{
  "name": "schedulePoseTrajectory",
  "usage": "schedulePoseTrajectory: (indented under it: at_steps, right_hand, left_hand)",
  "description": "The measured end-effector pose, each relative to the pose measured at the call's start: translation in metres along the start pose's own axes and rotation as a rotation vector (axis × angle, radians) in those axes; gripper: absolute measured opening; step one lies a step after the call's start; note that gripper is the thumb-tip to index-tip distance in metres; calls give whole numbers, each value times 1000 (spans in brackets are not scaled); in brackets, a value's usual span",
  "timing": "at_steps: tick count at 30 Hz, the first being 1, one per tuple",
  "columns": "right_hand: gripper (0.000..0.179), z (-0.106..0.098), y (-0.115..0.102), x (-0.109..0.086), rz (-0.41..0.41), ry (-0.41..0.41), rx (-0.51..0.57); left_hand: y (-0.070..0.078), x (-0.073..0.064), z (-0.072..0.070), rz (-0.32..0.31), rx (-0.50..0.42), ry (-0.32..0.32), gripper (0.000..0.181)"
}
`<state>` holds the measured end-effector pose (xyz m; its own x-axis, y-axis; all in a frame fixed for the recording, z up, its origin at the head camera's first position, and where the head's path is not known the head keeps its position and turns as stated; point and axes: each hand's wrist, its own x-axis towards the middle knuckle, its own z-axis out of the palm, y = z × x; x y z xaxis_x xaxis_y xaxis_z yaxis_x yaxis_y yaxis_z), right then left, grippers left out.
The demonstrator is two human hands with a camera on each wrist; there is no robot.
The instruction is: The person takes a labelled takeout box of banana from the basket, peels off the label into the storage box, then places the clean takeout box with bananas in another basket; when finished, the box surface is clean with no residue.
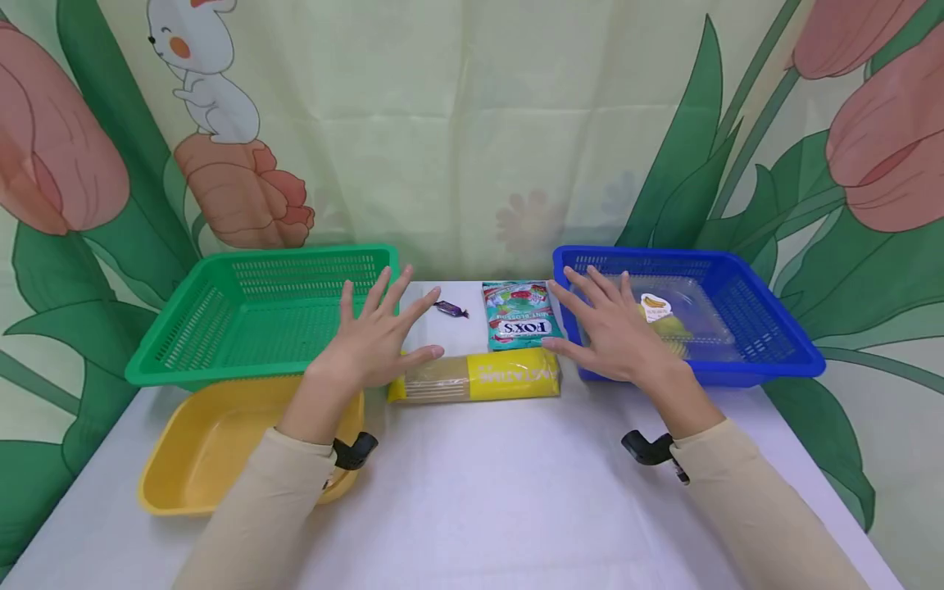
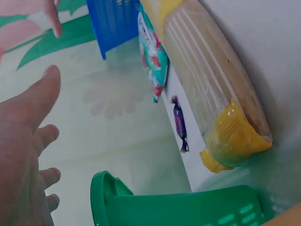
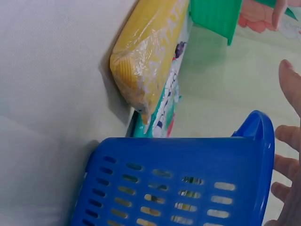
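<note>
My left hand (image 1: 371, 340) hovers with spread fingers near the right end of the green basket (image 1: 221, 377), holding nothing. My right hand (image 1: 615, 332) is likewise spread, above the left part of the blue basket (image 1: 789, 360). Between them on the table lies a yellow packet (image 1: 516, 375) with a clear window showing tan contents. Behind it are a teal Fox's candy bag (image 1: 520, 315) and a small purple wrapped candy (image 1: 451, 309). Inside the blue basket sits a clear plastic box (image 1: 701, 307) with a banana-picture label and something yellow-green in it, partly hidden by my right hand.
A yellow tub (image 1: 214, 447) stands in front of the green basket, partly behind my left forearm. The white-covered table (image 1: 516, 492) reaches back to a printed curtain (image 1: 457, 147) with tulips and a rabbit. Each wrist carries a black camera mount (image 1: 354, 452).
</note>
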<state>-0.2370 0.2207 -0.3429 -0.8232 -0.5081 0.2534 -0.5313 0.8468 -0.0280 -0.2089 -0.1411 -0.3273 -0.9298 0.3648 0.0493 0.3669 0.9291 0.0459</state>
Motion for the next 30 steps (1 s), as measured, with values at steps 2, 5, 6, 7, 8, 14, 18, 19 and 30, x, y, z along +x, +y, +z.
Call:
schedulePoseTrajectory:
  at_steps: [2,5,6,7,8,14,18,19,30]
  right_hand:
    - [89,0,5,-3,-9,7,41]
    - [89,-1,14,-10,-2,19,67]
    - [88,-3,17,-13,2,24,72]
    - [87,-4,20,-15,4,29,77]
    - [86,-5,23,-17,6,33,85]
    - [79,-10,35,-22,32,27,154]
    - [78,-15,43,-24,59,18,177]
    - [78,-16,45,-25,62,18,180]
    - [72,-15,71,-30,71,44,217]
  left_hand:
    - [3,2,3,8,-22,0,80]
    - [11,7,8,33,-64,5,78]
    - [13,9,10,42,-70,5,78]
    - [16,10,11,52,-78,7,77]
    - [18,11,11,62,-79,10,78]
    - [24,14,14,75,-48,9,77]
    - [28,17,15,69,-56,0,79]
    - [29,17,15,66,-59,-1,79]
    - [40,23,16,89,-81,12,80]
